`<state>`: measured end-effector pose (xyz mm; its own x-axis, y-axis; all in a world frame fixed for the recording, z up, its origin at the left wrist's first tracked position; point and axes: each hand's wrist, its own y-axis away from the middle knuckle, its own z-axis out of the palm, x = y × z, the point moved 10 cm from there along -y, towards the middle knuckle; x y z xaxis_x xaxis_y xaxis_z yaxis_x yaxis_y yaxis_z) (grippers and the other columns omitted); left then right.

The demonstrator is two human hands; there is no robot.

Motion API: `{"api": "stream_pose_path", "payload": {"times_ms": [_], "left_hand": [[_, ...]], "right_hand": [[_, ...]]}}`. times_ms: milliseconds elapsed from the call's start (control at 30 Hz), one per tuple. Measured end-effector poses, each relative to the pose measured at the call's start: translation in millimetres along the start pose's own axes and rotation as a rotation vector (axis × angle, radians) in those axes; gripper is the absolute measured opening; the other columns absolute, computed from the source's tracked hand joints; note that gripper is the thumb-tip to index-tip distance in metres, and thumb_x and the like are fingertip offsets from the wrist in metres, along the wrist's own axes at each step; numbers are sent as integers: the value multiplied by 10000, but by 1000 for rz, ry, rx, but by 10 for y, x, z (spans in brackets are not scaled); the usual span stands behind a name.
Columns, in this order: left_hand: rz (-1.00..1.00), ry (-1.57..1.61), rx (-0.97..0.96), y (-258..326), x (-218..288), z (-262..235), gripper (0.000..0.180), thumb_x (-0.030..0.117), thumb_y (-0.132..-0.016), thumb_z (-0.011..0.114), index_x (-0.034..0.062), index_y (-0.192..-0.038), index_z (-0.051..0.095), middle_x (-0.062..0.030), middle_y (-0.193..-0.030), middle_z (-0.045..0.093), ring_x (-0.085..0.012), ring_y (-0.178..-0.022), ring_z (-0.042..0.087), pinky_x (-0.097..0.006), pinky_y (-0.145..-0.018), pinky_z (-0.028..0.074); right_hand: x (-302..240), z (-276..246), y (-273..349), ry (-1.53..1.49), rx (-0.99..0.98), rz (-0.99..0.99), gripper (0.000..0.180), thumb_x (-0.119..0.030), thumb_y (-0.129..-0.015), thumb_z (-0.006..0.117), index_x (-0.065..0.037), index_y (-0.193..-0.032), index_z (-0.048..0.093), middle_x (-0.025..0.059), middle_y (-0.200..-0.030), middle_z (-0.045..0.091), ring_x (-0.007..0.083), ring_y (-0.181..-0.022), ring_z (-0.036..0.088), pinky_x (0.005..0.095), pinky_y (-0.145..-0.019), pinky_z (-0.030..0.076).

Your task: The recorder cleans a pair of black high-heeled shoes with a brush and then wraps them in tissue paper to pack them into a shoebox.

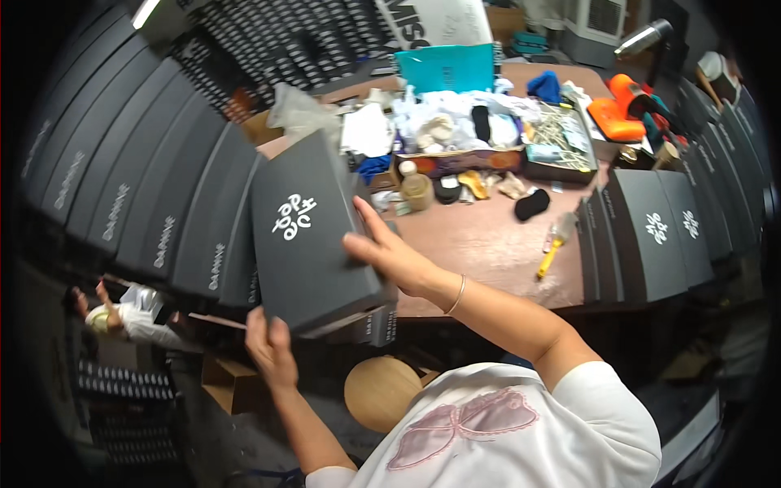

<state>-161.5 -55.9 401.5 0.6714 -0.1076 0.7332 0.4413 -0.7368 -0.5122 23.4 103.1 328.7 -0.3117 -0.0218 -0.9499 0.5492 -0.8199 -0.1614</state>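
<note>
A dark grey shoebox with white lettering on its lid stands tilted between my hands, left of the worktable's middle. My right hand presses on its right side, the thumb over the lid and the other fingers along the edge. At the near left corner, my left hand grips the box from below; some of its fingertips are hidden and slightly blurred. Beside it on the left leans a long row of similar dark boxes. Two or so more box ends show just under the near edge.
The brown worktable carries a yellow-handled brush, a black pad, a bottle and a carton of white cloths. More dark boxes stand at right, near an orange tool. A round stool is below; another person is at far left.
</note>
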Motion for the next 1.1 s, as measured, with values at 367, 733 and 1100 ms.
{"api": "stream_pose_path", "payload": {"times_ms": [367,733,1100], "left_hand": [[-590,627,-580,1768,-362,2594,713,380,-879,641,-35,-1377,345,-179,-1310,482,-242,-1190,482,-323,-986,400],[-944,479,-621,2308,-1712,3830,404,209,-878,684,-58,-1157,565,-123,-1030,666,-161,-904,635,-284,-777,508],[-917,326,-538,2409,-1805,3744,588,347,-825,719,-32,-1242,551,-211,-1172,607,-276,-1073,600,-355,-906,466]], "right_hand": [[1252,-1925,2005,-303,128,519,958,-272,-774,684,-70,-1517,114,138,-1505,269,245,-1372,289,358,-1110,258],[1440,-3617,-245,961,218,71,305,-189,-816,647,22,-1036,654,213,-947,674,334,-853,662,400,-752,511],[2472,-3932,-1422,1507,47,292,185,-202,-833,579,-61,-912,667,203,-834,677,367,-792,671,474,-716,538]]}}
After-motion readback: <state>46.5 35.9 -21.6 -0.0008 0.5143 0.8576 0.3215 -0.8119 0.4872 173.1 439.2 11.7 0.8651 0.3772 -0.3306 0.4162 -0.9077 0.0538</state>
